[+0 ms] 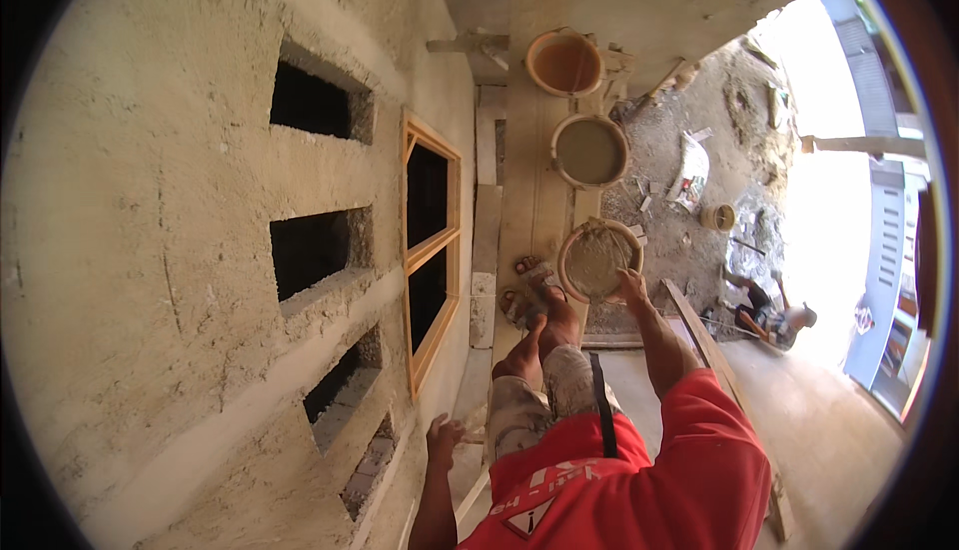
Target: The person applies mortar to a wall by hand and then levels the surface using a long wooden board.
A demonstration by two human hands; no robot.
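Hand on the mortar pan, high on the scaffold

The right hand (629, 285) had its fingers curled over the rim of the round pan heaped with grey mortar (597, 260), which sat on the wooden scaffold plank (529, 190); the left hand (443, 440) hung loosely open, empty, near the rough plastered wall (150, 250); two more buckets (589, 150) waited beyond; plastering looked largely done, the pan still full

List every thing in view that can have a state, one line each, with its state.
Near pan: full of grey mortar, right hand at its rim.
Middle pan: filled with grey mortar, untouched.
Far orange pan: looks empty.
Wooden window frame: set in the wall, unglazed.
Wall: rough plaster, open vent slots.
Left hand: open, holding nothing.
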